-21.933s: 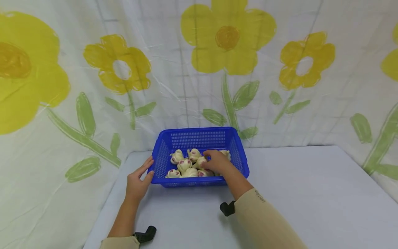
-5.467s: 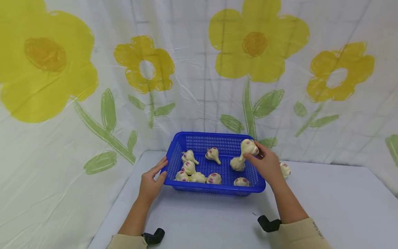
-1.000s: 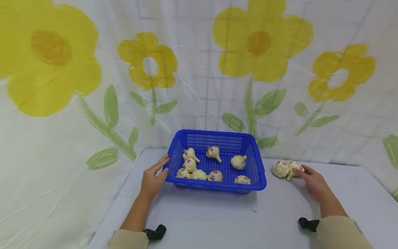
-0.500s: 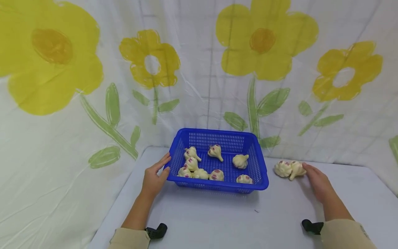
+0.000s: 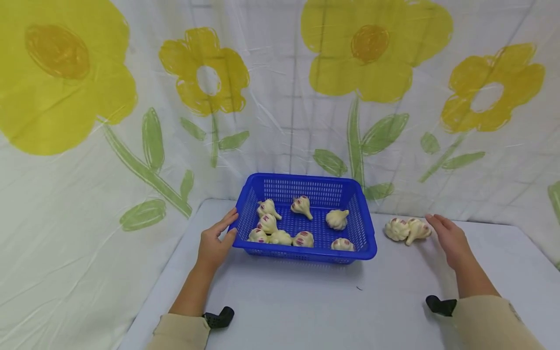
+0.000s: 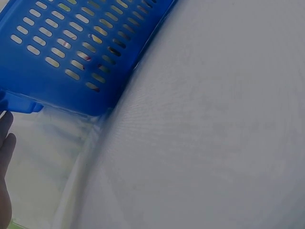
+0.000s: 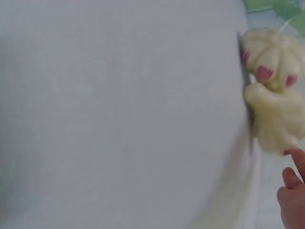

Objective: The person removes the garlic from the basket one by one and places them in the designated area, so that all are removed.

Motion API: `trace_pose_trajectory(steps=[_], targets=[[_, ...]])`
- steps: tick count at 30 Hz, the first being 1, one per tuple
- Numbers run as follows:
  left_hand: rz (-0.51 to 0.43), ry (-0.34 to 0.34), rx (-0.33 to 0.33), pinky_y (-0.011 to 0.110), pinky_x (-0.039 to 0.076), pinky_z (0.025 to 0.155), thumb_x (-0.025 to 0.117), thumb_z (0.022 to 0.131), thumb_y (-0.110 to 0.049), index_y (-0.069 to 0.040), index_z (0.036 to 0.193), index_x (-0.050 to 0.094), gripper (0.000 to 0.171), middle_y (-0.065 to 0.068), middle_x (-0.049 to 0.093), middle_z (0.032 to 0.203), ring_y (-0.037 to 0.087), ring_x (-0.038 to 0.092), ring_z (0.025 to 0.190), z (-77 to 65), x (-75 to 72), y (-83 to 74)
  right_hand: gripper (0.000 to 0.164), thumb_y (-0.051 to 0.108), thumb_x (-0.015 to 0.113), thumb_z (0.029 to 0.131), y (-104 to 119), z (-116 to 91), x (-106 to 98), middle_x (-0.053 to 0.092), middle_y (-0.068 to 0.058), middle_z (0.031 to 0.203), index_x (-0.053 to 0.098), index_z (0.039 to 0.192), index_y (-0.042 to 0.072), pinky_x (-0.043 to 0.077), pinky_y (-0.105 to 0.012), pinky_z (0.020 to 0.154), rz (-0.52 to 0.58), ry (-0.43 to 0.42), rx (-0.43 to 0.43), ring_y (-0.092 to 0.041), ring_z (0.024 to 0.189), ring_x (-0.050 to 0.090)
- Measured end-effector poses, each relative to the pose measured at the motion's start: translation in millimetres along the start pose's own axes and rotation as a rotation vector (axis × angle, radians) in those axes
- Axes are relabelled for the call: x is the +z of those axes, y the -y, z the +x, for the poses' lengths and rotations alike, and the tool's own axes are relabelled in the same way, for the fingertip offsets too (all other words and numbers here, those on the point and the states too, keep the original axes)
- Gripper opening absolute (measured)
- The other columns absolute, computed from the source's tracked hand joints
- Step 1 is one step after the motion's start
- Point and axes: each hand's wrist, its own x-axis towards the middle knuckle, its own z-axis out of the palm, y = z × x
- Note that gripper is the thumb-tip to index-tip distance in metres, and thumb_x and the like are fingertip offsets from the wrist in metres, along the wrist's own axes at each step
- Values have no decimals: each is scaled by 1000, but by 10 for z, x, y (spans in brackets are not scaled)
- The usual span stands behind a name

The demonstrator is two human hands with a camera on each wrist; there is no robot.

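In the head view my left hand (image 5: 214, 245) touches the left rim of a blue plastic basket (image 5: 302, 250), its fingers fairly straight. Several garlic bulbs lie inside, among them one at the back (image 5: 301, 206) and one on the right (image 5: 337, 219). To the right of the basket, two bulbs sit side by side on the table: a left garlic bulb (image 5: 397, 229) and a right garlic bulb (image 5: 418, 230). My right hand (image 5: 450, 243) is extended beside the right bulb, holding nothing. The right wrist view shows a fingertip (image 7: 298, 157) at or very near that bulb.
A white-covered table (image 5: 306, 301) carries everything. Behind it hangs a white curtain (image 5: 271, 121) printed with yellow flowers. A small dark thread (image 5: 359, 288) lies in front of the basket. Each wrist wears a black camera mount (image 5: 220, 317).
Earlier the right hand lifted a garlic bulb from the basket; it now lies beside the other bulb on the table. The fingers have let go. The left hand has stayed at the rim.
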Motion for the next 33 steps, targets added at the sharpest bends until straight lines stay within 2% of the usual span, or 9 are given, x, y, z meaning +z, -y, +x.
trace_pose_trajectory(steps=[5,15,19,24,29,33], targets=[[-7,0,7,9,35,104,60,91,-4,-6,129,65,39,4,59,139,24,57,128,29,-7,-23,87,62,39,97,275,-1,69,14,-26,161,13,157,4,23,-68,113,-3,-32,-122,-50,146,15],[-10,14,-7,8,35,103,61,90,-4,-7,129,66,39,4,60,138,23,57,128,3,-7,-14,82,57,49,96,760,-116,370,25,-18,161,23,156,7,24,-63,116,91,17,-270,-40,146,24],[-2,13,-6,8,35,104,62,90,-3,-7,128,66,39,4,60,138,24,57,128,-16,-5,-5,77,52,52,97,920,-189,566,29,-17,160,26,156,9,27,-65,114,136,43,-316,-39,145,28],[-6,16,-10,8,35,104,61,91,-3,-7,129,65,38,3,60,139,23,56,128,-16,-15,-5,75,47,59,95,1146,-295,875,35,-14,158,30,155,12,29,-61,115,146,74,-390,-34,146,30],[-34,-5,22,8,35,103,62,90,0,-5,127,66,38,8,61,136,27,58,126,-23,-9,24,74,45,65,92,1296,-384,1198,38,-8,157,35,153,17,31,-59,116,127,170,-450,-30,146,32],[-20,-2,8,9,36,103,62,90,-1,-6,128,66,39,4,61,137,24,57,127,-28,-4,24,71,46,67,91,1386,-460,1435,40,-3,156,39,151,21,35,-57,114,127,238,-478,-28,145,36]])
